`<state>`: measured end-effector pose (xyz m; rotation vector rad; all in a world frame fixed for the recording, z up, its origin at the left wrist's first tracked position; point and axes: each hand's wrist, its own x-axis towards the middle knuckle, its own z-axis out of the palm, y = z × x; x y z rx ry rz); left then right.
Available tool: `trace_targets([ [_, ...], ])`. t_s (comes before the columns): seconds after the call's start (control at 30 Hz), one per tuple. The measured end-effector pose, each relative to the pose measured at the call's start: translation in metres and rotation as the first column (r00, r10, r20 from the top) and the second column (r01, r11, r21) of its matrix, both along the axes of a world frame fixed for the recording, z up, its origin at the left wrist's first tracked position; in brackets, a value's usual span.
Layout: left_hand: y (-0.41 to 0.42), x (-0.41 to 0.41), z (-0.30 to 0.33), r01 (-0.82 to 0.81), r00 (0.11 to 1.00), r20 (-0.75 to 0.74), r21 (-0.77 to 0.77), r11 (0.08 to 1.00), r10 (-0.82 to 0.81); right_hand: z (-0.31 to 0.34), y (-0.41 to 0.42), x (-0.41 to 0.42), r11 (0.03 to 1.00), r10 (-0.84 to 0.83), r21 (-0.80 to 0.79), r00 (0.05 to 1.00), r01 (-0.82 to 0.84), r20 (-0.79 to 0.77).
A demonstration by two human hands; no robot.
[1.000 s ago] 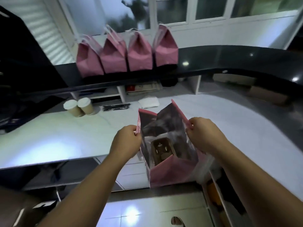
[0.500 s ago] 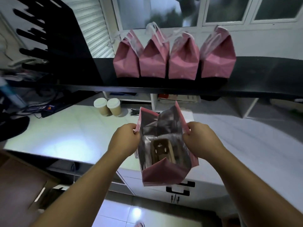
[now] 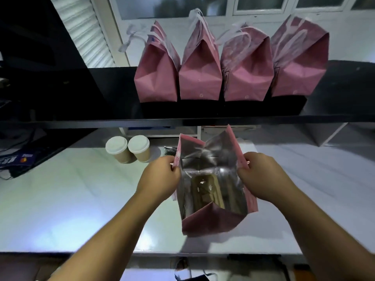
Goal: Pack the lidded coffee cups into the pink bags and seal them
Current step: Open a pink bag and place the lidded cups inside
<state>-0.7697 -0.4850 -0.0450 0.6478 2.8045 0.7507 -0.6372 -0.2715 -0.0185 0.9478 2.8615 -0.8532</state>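
I have the open pink bag at centre frame over the white counter, mouth spread. My left hand pinches its left rim, and my right hand pinches the right rim, fingers curled on the paper. I see silver lining inside and a brown cardboard insert at the bottom. The two lidded coffee cups stand touching each other on the counter, left of the bag's upper corner, near my left hand. Across the top of the frame, four closed pink bags sit side by side on the black shelf.
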Motion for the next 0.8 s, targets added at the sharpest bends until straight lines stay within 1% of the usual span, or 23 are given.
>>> trace_targets([
  [0.23, -0.007, -0.040, -0.013, 0.075, 0.997, 0.022, -0.015, 0.997, -0.075, -0.008, -0.012, -0.030, 0.998, -0.052, -0.036, 0.999, 0.052, 0.013],
  [0.5, -0.007, -0.052, -0.028, 0.078, 0.996, 0.049, 0.011, 0.997, -0.079, -0.016, -0.010, -0.037, 0.998, 0.008, -0.067, 1.000, -0.006, 0.025],
  [0.67, -0.018, -0.072, -0.025, 0.005, 0.995, 0.099, 0.130, 0.992, -0.018, -0.015, -0.009, -0.038, 0.989, 0.019, -0.146, 1.000, -0.016, 0.020],
  [0.73, -0.024, -0.090, -0.031, -0.027, 0.995, 0.097, 0.108, 0.994, 0.016, -0.014, -0.010, -0.037, 0.983, 0.014, -0.183, 0.999, -0.008, 0.029],
  [0.8, -0.031, -0.113, -0.044, -0.051, 0.997, 0.065, 0.037, 0.998, 0.049, -0.014, -0.010, -0.036, 0.974, 0.006, -0.227, 1.000, 0.000, 0.027],
])
